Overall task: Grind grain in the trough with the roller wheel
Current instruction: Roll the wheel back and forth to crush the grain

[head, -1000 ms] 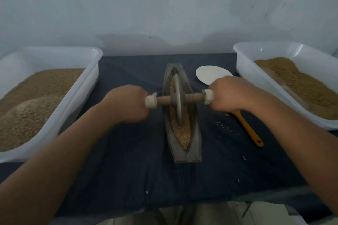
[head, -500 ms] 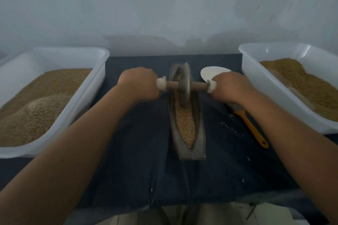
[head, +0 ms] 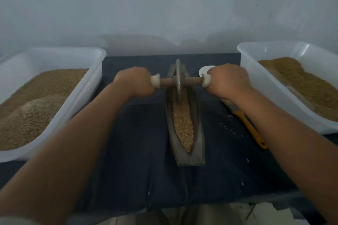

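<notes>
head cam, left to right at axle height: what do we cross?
left grain tub → left hand → roller wheel → right hand → right grain tub. Trough and spatula are left out because they overlap the others.

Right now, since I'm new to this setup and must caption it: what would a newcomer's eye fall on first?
First, the left hand and right hand gripping the axle of the wheel, which stands upright at the far end of the boat-shaped trough in the middle. Grain fills the trough's groove. The left tub and right tub, both white and holding grain, flank it, with an orange-handled scoop by the right one.
</notes>
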### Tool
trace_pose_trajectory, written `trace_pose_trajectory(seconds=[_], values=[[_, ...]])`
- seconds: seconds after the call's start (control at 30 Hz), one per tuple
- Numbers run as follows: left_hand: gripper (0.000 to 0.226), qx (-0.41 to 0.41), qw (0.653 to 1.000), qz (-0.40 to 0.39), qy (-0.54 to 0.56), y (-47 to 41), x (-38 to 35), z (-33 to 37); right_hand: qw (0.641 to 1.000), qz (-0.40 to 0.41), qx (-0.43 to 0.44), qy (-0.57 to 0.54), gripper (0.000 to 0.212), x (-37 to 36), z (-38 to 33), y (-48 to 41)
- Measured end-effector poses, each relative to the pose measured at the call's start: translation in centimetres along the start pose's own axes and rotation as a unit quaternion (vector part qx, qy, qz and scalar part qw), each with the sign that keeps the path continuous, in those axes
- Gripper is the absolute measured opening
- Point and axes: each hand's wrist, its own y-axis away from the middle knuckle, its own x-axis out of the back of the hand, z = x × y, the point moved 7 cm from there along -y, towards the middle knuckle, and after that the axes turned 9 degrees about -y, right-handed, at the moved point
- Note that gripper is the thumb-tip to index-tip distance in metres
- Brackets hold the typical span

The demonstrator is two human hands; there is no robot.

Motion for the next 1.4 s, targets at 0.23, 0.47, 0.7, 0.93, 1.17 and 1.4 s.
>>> trace_pose_trajectory(seconds=[0.23, 0.47, 0.7, 0.93, 1.17, 1.4], values=[[0.020, -0.070, 0.993, -0.077, 0.051, 9.1, -2.7, 0.9, 0.975, -0.215, 0.035, -0.036, 0.026, 0.4, -0.2, 5.4], [0.025, -0.038, 0.999, -0.031, 0.008, 4.8, -1.8, 0.7, 0.995, -0.090, 0.027, -0.027, 0.032, 0.0, 0.3, 3.1], [0.022, -0.032, 0.999, -0.016, -0.005, 2.8, -0.2, 1.0, 0.999, -0.051, 0.002, -0.019, 0.029, -0.7, 0.7, 1.3], [0.026, -0.082, 0.996, 0.030, -0.030, 8.9, -1.6, 1.3, 0.984, -0.169, 0.014, -0.052, 0.043, -1.0, 1.6, 7.7], [0.024, 0.006, 1.000, -0.007, 0.002, -0.1, -0.5, 0.1, 1.000, 0.002, 0.011, -0.017, 0.028, 0.1, -0.3, 0.2], [0.025, -0.062, 0.996, -0.051, 0.044, 10.3, -2.9, 0.9, 0.992, -0.094, 0.079, -0.015, 0.034, 1.0, 0.0, 7.2]])
